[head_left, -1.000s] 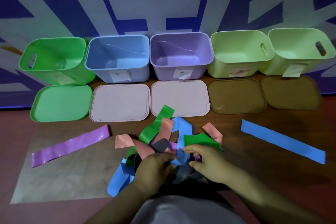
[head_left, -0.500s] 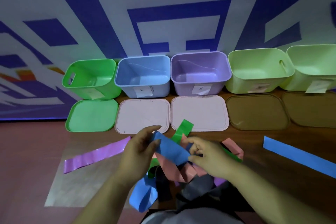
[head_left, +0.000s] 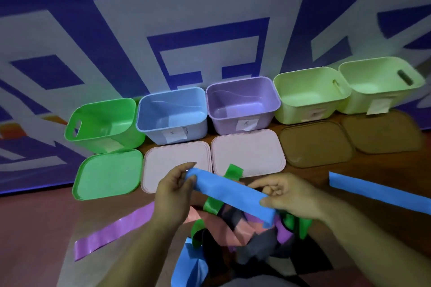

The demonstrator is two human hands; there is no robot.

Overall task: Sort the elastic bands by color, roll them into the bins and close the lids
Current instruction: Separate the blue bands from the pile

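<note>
At the left we see a purple band (head_left: 112, 228) lying flat on the counter (head_left: 35, 240). The left hand (head_left: 173, 193) has its grip pinched on one end of a blue elastic band (head_left: 229, 191). The right hand (head_left: 286, 196) grasps the other end, held above the mixed band pile (head_left: 233, 230). Another blue band (head_left: 377, 191) lies flat at the right.

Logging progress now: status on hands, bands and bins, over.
Left hand and right hand pinch blue band ends. Blue bin open, lid off. Pile unsorted beneath.
</note>
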